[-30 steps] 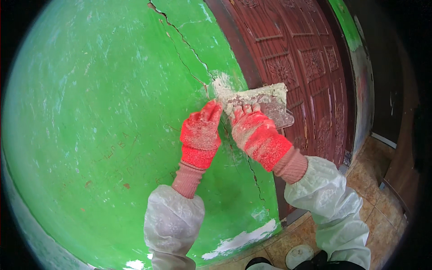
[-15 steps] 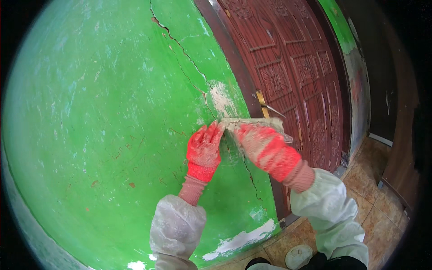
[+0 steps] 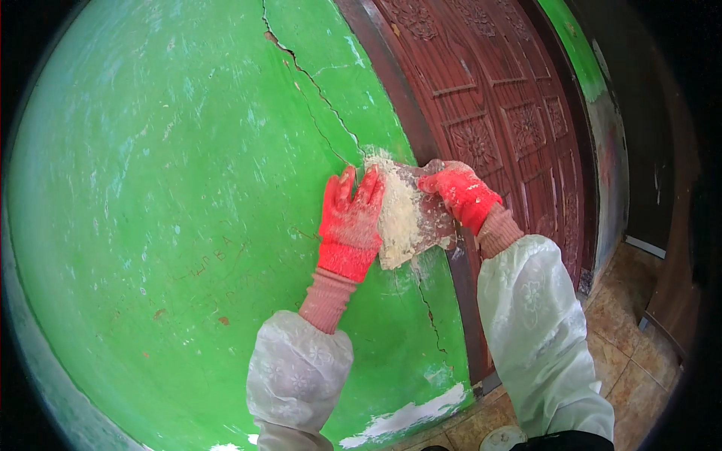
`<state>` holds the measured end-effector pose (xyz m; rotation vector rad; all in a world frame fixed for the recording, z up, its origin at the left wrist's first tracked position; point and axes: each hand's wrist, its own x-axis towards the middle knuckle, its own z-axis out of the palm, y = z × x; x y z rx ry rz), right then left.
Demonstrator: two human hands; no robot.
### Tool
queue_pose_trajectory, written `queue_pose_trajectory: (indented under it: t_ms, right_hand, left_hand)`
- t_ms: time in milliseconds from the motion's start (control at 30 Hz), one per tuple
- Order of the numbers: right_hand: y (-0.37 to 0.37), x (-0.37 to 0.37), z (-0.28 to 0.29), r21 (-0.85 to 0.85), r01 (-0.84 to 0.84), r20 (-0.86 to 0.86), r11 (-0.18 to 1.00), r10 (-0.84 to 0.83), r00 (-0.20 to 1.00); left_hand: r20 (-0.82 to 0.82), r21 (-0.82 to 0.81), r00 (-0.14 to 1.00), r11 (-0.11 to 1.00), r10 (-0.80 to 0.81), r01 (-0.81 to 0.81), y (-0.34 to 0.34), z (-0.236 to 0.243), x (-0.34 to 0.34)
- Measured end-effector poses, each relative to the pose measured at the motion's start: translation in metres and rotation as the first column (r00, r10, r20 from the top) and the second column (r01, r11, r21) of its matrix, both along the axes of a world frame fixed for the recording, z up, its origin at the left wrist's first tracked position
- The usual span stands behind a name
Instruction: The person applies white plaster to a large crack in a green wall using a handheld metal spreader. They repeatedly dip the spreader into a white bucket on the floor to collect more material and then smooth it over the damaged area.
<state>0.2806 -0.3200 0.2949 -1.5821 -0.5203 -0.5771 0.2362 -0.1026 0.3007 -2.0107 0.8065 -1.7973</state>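
The red-gloved right hand (image 3: 460, 195) is closed on the edge of a flat scraper (image 3: 436, 216) smeared with pale paste (image 3: 398, 214), at the left side of the door (image 3: 500, 83). Farther left of the door, the left hand (image 3: 351, 229) has its fingers stretched out, slightly apart, and holds nothing. A crack (image 3: 299, 68) runs down the green wall (image 3: 173, 173) left of the door.

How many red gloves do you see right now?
2. The left hand wears one, beside the pale filler; the right hand wears the other, holding the smeared scraper. No others show.
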Motion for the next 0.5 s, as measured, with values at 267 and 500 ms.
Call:
queue_pose_trajectory:
  t_ms: [267,500]
  right_hand:
    - [-0.009,-0.002,-0.006,-0.276,0.179,-0.135,0.944,-0.223,0.966]
    - [-0.011,-0.018,-0.019,-0.349,0.231,-0.119,0.908,-0.287,0.95]
  left_hand:
    - [0.596,0.067,0.502,0.584,0.627,-0.809,-0.009,-0.024,0.021]
    - [-0.075,0.072,0.938,0.94,0.338,-0.333,-0.025,-0.043,0.0]
